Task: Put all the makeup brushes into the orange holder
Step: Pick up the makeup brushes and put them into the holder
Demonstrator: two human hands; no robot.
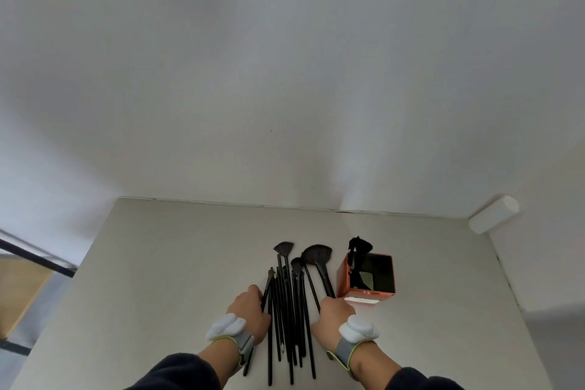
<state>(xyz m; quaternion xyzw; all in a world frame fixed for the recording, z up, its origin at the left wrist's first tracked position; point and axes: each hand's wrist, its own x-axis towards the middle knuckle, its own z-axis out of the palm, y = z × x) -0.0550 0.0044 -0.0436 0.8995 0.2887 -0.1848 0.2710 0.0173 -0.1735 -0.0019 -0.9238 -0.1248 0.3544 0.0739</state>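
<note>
Right hand (334, 313) pinches the fan brush (318, 258) handle, lower centre; left hand (250, 310) curls on the brush pile (289, 320). Light, stiff, slippery handles; grip mid-handle. Orange holder (367, 275) just right.

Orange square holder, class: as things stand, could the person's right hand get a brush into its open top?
Probably yes. The right hand sits just in front of the orange square holder, nothing between them. A few black brushes lean in its far-left corner, but most of the opening looks free.

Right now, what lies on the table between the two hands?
Head view: a pile of black makeup brushes lies between the left hand and right hand.
</note>
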